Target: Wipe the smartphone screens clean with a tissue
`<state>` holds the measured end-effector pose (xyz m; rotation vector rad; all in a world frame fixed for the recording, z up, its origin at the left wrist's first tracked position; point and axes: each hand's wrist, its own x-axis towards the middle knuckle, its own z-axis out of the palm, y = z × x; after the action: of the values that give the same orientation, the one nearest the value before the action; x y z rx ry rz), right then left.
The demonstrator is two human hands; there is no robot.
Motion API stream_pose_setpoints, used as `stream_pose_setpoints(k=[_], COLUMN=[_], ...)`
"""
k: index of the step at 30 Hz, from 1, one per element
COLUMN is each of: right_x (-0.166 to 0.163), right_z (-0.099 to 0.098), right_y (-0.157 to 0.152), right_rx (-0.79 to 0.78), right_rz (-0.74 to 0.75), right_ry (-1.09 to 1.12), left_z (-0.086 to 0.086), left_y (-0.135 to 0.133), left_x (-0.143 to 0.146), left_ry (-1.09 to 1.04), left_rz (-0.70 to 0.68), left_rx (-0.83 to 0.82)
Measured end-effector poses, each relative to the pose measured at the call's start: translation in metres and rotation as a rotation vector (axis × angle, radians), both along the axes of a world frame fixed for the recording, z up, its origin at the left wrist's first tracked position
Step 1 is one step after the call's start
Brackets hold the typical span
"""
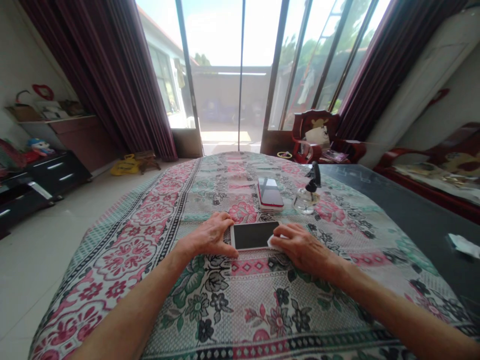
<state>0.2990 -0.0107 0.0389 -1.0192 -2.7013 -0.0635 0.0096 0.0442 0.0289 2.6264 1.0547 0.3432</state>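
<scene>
A phone (252,236) with a dark screen and a pale frame lies flat and sideways on the patterned tablecloth (270,300). At its left end, my left hand (213,235) grips it, thumb at the near corner and fingers at the far one. My right hand (298,245) is closed on a wad of white tissue (275,243), pressed against the screen's right end. Part of that end is hidden by my fingers. Beyond the phone lies a small stack of phones (270,193), the top one edged in red. To its right stands a clear spray bottle (305,201) with a black nozzle.
A dark tabletop (375,195) borders the cloth on the right, with a white tissue packet (464,245) on it. Past the table are a red wooden chair (317,132) and glass doors (221,100). A yellow bag (125,165) is on the floor at left.
</scene>
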Motion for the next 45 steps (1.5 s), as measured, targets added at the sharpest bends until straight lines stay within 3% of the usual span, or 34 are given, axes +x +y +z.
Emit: stream_pose_setpoints(k=[9,21,32,37,40,45], right_x=[0.016,0.003,0.007,0.004,0.003,0.0], right_z=[-0.004,-0.004,-0.009,-0.009,-0.008,-0.006], right_y=[-0.005,0.046,0.001,-0.02,-0.019,0.011], right_rx=[0.078,0.182,0.191,0.126,0.113,0.129], right_rz=[-0.16,-0.228,-0.25,-0.181,-0.187,-0.26], right_ry=[-0.038,-0.142,-0.102,-0.095,-0.095,-0.107], left_z=[0.0,-0.001,-0.006,-0.007,-0.005,-0.003], left_y=[0.0,0.002,0.005,0.006,0.005,0.0], left_x=[0.001,0.0,-0.003,-0.003,-0.002,0.004], left_ry=[0.01,0.004,0.013,0.005,0.005,0.017], left_rz=[-0.005,0.005,-0.013,-0.017,-0.003,0.056], left_rx=[0.011,-0.01,0.016,0.028,0.029,0.062])
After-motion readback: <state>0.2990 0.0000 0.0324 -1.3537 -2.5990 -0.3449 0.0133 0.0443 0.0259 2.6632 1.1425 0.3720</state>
